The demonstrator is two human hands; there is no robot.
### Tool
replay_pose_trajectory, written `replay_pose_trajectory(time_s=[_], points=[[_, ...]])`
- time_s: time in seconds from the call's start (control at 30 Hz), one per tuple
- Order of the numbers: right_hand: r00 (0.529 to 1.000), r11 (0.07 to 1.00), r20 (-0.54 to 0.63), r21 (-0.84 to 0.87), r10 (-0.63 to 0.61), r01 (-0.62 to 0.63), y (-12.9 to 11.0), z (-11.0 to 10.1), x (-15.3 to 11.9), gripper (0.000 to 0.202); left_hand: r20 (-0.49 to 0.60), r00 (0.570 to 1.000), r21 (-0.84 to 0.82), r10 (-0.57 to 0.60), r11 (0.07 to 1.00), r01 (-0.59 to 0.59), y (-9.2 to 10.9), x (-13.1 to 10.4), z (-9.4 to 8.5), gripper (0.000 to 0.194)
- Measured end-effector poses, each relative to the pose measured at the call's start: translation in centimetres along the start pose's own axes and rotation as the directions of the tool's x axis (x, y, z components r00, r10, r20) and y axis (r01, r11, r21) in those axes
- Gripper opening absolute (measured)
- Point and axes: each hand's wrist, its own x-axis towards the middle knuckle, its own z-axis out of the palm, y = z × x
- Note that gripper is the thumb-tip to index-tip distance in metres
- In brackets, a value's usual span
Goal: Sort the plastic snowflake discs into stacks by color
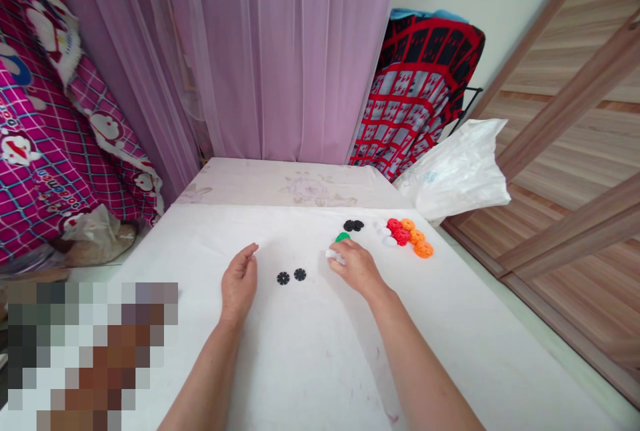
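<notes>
A white piece [334, 256] is in the right hand [356, 267], beside a green piece [343, 237]. Two notched black discs [283, 278] lie flat, apart, on the desk [300, 344].

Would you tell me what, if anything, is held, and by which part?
The right hand holds a white piece, apparently by its right side; the left hand holds nothing.

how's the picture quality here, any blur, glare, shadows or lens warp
Head view: even, soft light with no harsh glare; a faint shadow beside the right forearm on the white cloth; wide-angle stretch towards the edges, the wood doors slanting; lower left corner pixelated; white pieces nearly washed out.
</notes>
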Motion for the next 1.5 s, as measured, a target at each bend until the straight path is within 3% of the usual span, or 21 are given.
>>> replay_pose_trajectory(time_s=[0.2, 0.5, 0.63, 0.73, 0.97, 1.2, 1.33, 1.5], points=[[0.994, 0.994, -0.015, -0.019, 0.111, -0.111, 3.2, -0.4, -1.7, 0.022, 0.006, 1.000, 0.014, 0.003, 1.000, -0.003, 0.2, 0.0, -0.1, 0.029], [0.996, 0.995, 0.017, -0.057, 0.083, -0.082, 2.9, -0.2, -2.2, 0.021, 0.006, 1.000, 0.048, -0.015, 0.999, 0.015, 0.6, -0.1, -0.3, 0.030], [0.995, 0.995, -0.056, -0.031, 0.088, -0.090, 2.9, -1.0, -2.0, 0.026, 0.010, 1.000, 0.046, -0.014, 0.999, 0.014, 0.4, 0.0, -0.2, 0.029], [0.994, 0.999, -0.093, -0.001, 0.048, -0.048, 1.4, -1.0, -1.7, 0.027, 0.012, 1.000, 0.034, -0.006, 0.999, 0.006, 0.2, 0.1, -0.1, 0.030], [0.986, 0.988, 0.108, 0.091, -0.131, 0.121, -4.2, 2.0, -1.0, 0.026, 0.017, 1.000, 0.026, -0.015, 1.000, 0.014, -0.1, 0.1, 0.0, 0.031], [0.986, 0.992, 0.107, 0.036, -0.124, 0.121, -5.6, 4.1, -0.6, 0.025, 0.024, 1.000, 0.042, -0.008, 0.999, 0.007, -0.2, 0.1, -0.1, 0.032], [0.995, 0.991, 0.058, 0.108, -0.086, 0.080, -4.4, 3.5, -0.8, 0.030, 0.020, 1.000, 0.031, -0.002, 1.000, 0.002, 0.0, 0.1, -0.1, 0.032], [0.979, 0.973, -0.187, 0.226, 0.077, -0.033, 1.3, 0.2, 0.2, 0.025, 0.019, 1.000, 0.018, -0.008, 1.000, 0.008, 0.1, -0.1, -0.2, 0.032]])
